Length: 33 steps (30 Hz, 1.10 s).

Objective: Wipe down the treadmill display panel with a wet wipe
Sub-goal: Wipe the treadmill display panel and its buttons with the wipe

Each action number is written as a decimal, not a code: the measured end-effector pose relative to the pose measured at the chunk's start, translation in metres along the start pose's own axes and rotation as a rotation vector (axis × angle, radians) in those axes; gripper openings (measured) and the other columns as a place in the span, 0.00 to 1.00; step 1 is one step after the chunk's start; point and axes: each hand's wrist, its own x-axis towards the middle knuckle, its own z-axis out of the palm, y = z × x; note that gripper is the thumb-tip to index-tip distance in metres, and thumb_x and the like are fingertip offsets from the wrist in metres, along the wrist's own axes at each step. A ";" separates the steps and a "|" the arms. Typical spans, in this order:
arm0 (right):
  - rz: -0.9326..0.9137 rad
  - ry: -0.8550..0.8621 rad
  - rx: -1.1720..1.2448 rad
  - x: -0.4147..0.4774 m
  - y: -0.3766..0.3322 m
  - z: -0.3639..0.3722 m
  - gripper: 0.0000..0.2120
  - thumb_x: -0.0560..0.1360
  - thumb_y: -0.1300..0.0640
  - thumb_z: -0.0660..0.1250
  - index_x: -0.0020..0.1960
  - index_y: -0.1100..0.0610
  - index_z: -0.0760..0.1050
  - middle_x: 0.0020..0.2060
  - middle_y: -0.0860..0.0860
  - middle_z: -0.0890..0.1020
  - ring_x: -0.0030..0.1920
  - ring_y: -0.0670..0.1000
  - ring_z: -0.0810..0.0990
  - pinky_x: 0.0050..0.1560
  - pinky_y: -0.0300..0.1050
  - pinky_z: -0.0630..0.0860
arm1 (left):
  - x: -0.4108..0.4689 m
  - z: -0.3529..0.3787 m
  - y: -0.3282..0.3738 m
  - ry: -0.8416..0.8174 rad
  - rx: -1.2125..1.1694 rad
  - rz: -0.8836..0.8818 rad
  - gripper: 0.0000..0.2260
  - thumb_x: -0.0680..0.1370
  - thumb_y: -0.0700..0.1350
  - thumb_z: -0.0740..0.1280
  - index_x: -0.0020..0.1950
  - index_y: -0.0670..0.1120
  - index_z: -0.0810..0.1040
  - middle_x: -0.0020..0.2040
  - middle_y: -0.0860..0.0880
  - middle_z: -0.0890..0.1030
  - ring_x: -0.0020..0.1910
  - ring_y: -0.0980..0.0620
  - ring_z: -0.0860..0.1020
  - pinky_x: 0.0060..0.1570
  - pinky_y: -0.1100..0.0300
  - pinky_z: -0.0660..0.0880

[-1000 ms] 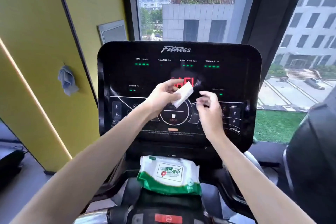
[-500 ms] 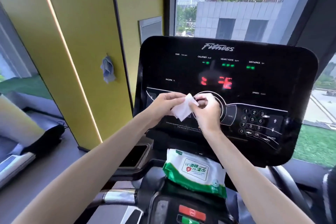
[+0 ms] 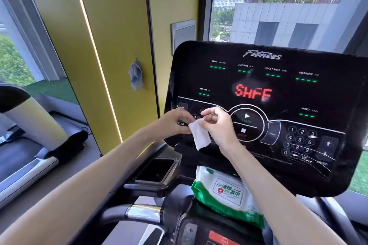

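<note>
The black treadmill display panel [image 3: 278, 85] fills the right half of the head view, with red letters and green dashes lit. A folded white wet wipe [image 3: 199, 134] hangs in front of the panel's lower left corner. My left hand [image 3: 178, 121] pinches its upper left edge. My right hand [image 3: 218, 127] pinches its upper right edge, fingers curled. Both hands are close together, just in front of the incline buttons. A green and white wet wipe pack [image 3: 226, 193] lies on the console ledge below the panel.
A yellow wall [image 3: 111, 45] with a hanging blue cloth [image 3: 135, 75] stands left of the panel. A black cup holder [image 3: 157, 170] and a metal handlebar [image 3: 139, 212] sit below my arms. Another treadmill [image 3: 29, 135] is at the far left. Windows lie behind.
The view has swung left, so the panel now sits further right. Both hands moved to the panel's lower left corner, and the wipe now hangs down between them. The red readout changed.
</note>
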 end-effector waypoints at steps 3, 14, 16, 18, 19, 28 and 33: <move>-0.007 -0.007 -0.002 0.002 0.002 0.000 0.10 0.69 0.69 0.67 0.47 0.59 0.75 0.32 0.50 0.75 0.34 0.46 0.74 0.36 0.37 0.73 | 0.000 -0.002 -0.003 0.026 0.051 -0.044 0.06 0.72 0.45 0.72 0.46 0.45 0.80 0.52 0.49 0.75 0.50 0.56 0.76 0.54 0.63 0.72; 0.084 0.015 0.147 0.007 0.003 -0.009 0.10 0.71 0.69 0.66 0.49 0.57 0.74 0.36 0.54 0.76 0.38 0.53 0.77 0.35 0.48 0.78 | -0.002 0.008 0.009 0.135 0.153 0.114 0.13 0.73 0.44 0.71 0.56 0.46 0.73 0.53 0.50 0.73 0.51 0.56 0.74 0.52 0.68 0.71; 0.100 0.040 0.151 0.008 0.004 -0.009 0.10 0.71 0.68 0.67 0.49 0.55 0.75 0.37 0.54 0.77 0.40 0.53 0.79 0.40 0.54 0.79 | -0.002 0.017 0.012 0.078 0.033 0.073 0.12 0.72 0.46 0.73 0.52 0.48 0.75 0.50 0.51 0.77 0.48 0.55 0.77 0.51 0.60 0.75; 0.110 0.053 0.192 0.009 0.003 -0.008 0.10 0.71 0.66 0.69 0.50 0.55 0.75 0.40 0.56 0.78 0.42 0.53 0.80 0.43 0.56 0.81 | -0.001 0.023 0.015 0.051 -0.091 0.003 0.13 0.71 0.48 0.74 0.52 0.47 0.76 0.48 0.49 0.80 0.46 0.53 0.79 0.51 0.59 0.76; 0.115 0.048 0.240 0.009 0.002 -0.008 0.10 0.72 0.65 0.69 0.51 0.56 0.75 0.41 0.57 0.79 0.42 0.53 0.81 0.41 0.54 0.81 | 0.000 0.024 0.015 0.053 -0.160 -0.029 0.14 0.71 0.47 0.74 0.53 0.46 0.77 0.47 0.48 0.80 0.45 0.52 0.80 0.50 0.58 0.76; 0.033 -0.038 0.298 0.003 -0.002 -0.009 0.14 0.70 0.73 0.67 0.53 0.62 0.74 0.48 0.58 0.82 0.51 0.54 0.82 0.52 0.48 0.79 | 0.002 0.016 0.008 0.124 -0.678 -0.206 0.10 0.77 0.33 0.63 0.54 0.43 0.80 0.46 0.46 0.83 0.46 0.50 0.81 0.49 0.54 0.79; -0.085 -0.062 0.051 0.002 0.002 -0.001 0.08 0.69 0.62 0.74 0.46 0.58 0.78 0.45 0.53 0.83 0.44 0.46 0.83 0.46 0.40 0.80 | 0.003 0.016 0.010 0.159 -0.725 -0.217 0.08 0.75 0.37 0.67 0.52 0.43 0.81 0.46 0.44 0.84 0.45 0.50 0.82 0.54 0.51 0.77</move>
